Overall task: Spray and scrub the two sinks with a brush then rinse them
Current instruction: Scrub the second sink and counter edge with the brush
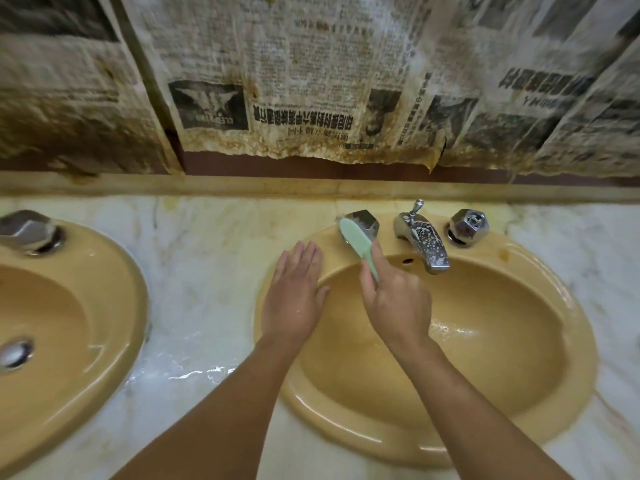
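Two mustard-yellow oval sinks are set in a marble counter. The right sink (540,358) lies under my hands; the left sink (104,306) is cut off at the frame's left edge. My right hand (394,299) grips the handle of a pale green scrub brush (356,240), whose head presses against the left chrome tap knob (367,221) on the back rim. My left hand (294,296) rests flat, fingers spread, on the right sink's left rim. Water glistens in the right basin.
A chrome spout (424,242) and a right knob (467,225) stand on the right sink's back rim. The left sink has a knob (27,232) and a drain (15,353). Wet marble counter (201,289) separates the sinks. Stained newspaper (294,81) covers the wall.
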The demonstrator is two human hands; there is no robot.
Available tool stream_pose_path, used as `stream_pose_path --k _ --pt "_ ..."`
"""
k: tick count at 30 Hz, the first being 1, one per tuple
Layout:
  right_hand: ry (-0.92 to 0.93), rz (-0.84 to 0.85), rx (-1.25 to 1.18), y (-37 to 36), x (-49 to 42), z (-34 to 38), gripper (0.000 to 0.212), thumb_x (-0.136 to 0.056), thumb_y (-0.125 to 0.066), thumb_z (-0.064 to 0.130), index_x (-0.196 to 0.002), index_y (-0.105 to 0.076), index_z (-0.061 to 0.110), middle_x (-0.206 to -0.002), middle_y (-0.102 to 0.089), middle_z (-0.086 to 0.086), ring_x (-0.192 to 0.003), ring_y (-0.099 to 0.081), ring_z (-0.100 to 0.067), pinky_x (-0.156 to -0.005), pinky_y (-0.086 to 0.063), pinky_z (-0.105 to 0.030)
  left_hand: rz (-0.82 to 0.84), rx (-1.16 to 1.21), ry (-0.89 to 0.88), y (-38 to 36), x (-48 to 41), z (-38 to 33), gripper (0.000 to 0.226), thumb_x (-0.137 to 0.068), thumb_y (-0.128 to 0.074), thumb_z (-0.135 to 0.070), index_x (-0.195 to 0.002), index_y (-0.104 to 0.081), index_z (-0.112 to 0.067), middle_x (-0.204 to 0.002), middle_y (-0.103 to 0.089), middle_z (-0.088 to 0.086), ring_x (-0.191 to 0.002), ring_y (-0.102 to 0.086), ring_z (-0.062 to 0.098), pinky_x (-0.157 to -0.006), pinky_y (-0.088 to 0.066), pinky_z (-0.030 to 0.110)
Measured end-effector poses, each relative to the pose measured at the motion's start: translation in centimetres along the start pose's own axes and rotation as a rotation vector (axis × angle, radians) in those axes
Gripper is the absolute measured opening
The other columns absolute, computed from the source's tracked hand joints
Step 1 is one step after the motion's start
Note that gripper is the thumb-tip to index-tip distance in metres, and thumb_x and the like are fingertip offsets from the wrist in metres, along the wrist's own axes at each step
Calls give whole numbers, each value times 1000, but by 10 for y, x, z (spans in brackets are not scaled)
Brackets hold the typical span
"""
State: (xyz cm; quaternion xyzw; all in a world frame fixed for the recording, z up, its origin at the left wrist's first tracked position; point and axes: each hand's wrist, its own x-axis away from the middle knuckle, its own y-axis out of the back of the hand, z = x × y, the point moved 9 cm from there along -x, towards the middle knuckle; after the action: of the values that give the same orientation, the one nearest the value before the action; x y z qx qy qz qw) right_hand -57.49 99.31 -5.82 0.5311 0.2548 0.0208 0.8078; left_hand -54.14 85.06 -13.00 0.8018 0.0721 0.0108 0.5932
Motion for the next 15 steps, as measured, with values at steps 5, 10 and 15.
stream_pose_path --k 5,10,15 --pt "39 173 206 -8 -12 7 37 -101 -47 36 -130 -61 18 -63 -63 -7 -52 -58 -31 -46 -34 -30 6 19 22 3 -2 1 67 -108 -37 -45 -162 -14 -13 -171 -9 2 -158 2 18 -127 5 35" --pt "86 308 335 8 -67 39 32 -98 -44 38 -108 -68 19 -64 -45 -3 -65 -52 -31 -54 -39 -34 4 83 33 6 -4 2 68 -106 -44 -42 -162 -18 -13 -170 -11 1 -158 0 18 -127 6 35" --pt "149 598 564 6 -129 70 11 -88 -57 26 -94 -55 17 -82 -48 -5 -77 -53 -31 -64 -42 -36 31 51 28 1 -8 3 71 -106 -41 -48 -162 -14 -14 -171 -7 2 -158 3 19 -127 4 37"
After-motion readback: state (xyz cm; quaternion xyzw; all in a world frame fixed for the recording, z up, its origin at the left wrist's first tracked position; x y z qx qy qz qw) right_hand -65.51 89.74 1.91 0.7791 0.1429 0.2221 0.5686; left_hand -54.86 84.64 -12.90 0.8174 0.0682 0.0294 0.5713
